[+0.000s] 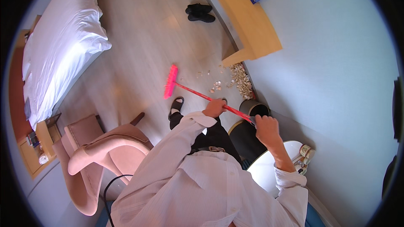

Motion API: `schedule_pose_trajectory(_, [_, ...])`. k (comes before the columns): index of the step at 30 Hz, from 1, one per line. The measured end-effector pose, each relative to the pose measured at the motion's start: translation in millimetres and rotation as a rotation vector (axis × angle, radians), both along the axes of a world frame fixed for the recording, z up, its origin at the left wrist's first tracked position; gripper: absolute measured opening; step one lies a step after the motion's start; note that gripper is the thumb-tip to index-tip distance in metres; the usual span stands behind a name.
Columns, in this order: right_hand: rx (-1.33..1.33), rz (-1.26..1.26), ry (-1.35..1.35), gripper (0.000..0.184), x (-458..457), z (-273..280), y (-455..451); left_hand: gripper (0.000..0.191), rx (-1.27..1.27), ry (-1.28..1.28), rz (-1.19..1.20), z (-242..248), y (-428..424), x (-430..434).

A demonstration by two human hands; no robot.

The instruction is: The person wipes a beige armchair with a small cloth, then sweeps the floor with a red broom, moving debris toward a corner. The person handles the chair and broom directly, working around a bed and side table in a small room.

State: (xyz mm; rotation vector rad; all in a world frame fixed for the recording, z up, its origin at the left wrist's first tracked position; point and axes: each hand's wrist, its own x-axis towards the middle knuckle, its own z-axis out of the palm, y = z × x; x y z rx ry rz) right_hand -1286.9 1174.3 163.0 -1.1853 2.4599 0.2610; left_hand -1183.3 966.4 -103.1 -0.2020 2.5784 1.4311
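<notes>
A broom with a bright pink head (171, 82) and a red handle (195, 92) reaches across the floor in front of me. My left hand (215, 107) is wrapped around the middle of the handle. Higher up, my right hand (267, 129) grips the handle's dark end. The bristles point left, away from a heap of pale, chip-like debris (242, 80) against the wall. Loose pieces (217, 85) of it lie scattered between the heap and the broom. My slippered foot (176, 105) stands just below the broom head.
By the heap is a dark bin (254, 107), beside a black round stool (246, 140). A white round table (263, 167) holds cups (306, 152). Pink chairs (107, 151) and a bed (66, 41) stand left. Black shoes (200, 13) lie near a wooden wall shelf (249, 22).
</notes>
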Motion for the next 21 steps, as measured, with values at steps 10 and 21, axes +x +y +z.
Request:
schedule_pose_trajectory(10, [0.223, -0.28, -0.04, 0.021, -41.9, 57.8, 163.3, 0.025, 0.141, 0.074, -0.283, 27.1, 176.0, -104.9])
schedule_pose_trajectory(21, [0.087, -0.397, -0.093, 0.019, -31.4, 116.5, 201.8, 0.026, 0.136, 0.047, -0.367, 68.7, 226.2, -100.5])
